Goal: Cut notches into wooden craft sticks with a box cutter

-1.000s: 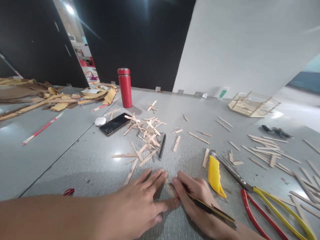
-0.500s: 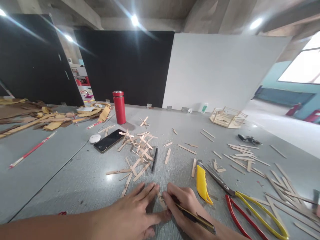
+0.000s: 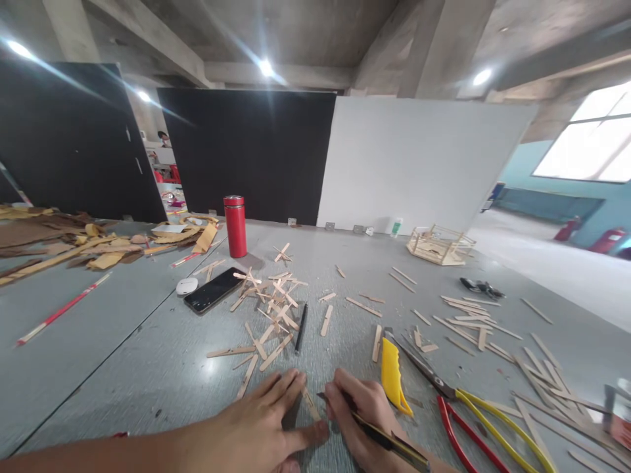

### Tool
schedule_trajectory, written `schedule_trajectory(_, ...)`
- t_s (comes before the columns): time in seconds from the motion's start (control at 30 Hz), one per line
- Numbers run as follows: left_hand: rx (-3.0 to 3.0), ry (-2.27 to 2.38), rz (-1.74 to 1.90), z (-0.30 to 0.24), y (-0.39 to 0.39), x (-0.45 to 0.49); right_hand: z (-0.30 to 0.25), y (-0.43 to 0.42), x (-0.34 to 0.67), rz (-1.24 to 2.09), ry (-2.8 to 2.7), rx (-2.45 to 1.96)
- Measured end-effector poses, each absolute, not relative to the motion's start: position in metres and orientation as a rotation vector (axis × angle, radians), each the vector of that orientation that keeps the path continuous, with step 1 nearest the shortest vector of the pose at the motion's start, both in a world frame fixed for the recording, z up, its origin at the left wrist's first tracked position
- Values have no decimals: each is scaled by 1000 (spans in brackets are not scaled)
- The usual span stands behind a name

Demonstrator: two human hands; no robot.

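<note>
My left hand [image 3: 261, 417] lies low over the table, its fingers stretched forward and its thumb out to the side. Fingertips and thumb hold a short wooden craft stick [image 3: 310, 405] down on the tabletop at its two ends. Just right of the stick, my right hand [image 3: 359, 407] is closed around a slim black-and-gold craft knife [image 3: 392, 441]. The knife's dark tip points left at the stick and looks slightly apart from it. A yellow-handled cutter [image 3: 393, 374] lies beside my right hand, with red-and-yellow-handled snips [image 3: 451, 393] further right.
Loose craft sticks [image 3: 280, 309] are heaped ahead, beside a black pen [image 3: 302, 327]. Behind stand a phone [image 3: 214, 291], a white case [image 3: 186, 286] and a red flask [image 3: 235, 226]. More sticks [image 3: 473, 318] and a small wooden frame [image 3: 438, 246] are at right.
My right hand has drawn the knife's tip a little away from the stick, which shows more fully. My left hand keeps holding the stick. The camera view has tilted up slightly.
</note>
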State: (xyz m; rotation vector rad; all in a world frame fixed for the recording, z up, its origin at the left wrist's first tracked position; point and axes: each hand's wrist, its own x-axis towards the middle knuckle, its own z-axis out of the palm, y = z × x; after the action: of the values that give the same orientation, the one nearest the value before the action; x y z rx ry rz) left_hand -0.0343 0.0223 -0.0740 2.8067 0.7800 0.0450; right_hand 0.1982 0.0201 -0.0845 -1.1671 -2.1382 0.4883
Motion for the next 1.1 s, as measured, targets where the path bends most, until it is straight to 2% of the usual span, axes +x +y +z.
schedule_trajectory(0.27,2850,773,101,-89,31,-36,-77,24,200,551,-2131,-1233)
schedule_trajectory(0.4,2856,762,123,-84,30,-36,-60,44,214,181,-2320,-1415)
schedule_trajectory(0.5,2832,788,123,-74,27,-35,-47,66,238,68,-2384,-1424)
schedule_trajectory(0.57,2825,774,96,-71,27,-34,-41,79,259,-363,-2588,-1449)
schedule_trajectory(0.6,2822,767,71,-70,28,-34,-40,83,269,-453,-2608,-1472)
schedule_trajectory(0.8,2772,818,-43,-54,24,-33,-60,87,299,-735,-2663,-1538)
schedule_trajectory(0.93,2752,791,45,-46,20,-37,-72,90,282,-775,-2743,-1383)
schedule_trajectory(1.1,2776,762,148,-54,18,-43,-66,89,270,-630,-2808,-1185)
